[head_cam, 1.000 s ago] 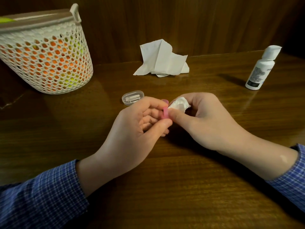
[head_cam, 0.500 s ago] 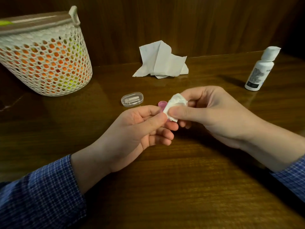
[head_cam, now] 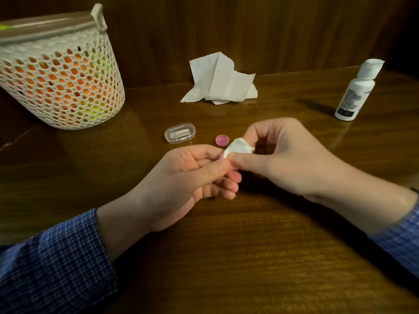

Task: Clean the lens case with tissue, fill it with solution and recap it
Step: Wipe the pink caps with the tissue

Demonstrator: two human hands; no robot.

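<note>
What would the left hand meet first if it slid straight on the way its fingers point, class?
The left hand points right, so it would meet the right hand and its tissue wad almost at once; they already look in contact. The pink cap lies farther back, probably off that line.

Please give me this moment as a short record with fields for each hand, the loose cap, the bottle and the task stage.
left hand: pinches the lens case, mostly hidden
right hand: presses a tissue wad against the case
pink cap: off, lying on the table
solution bottle: upright, far right, untouched
stage: wiping; filling and recapping not yet done
</note>
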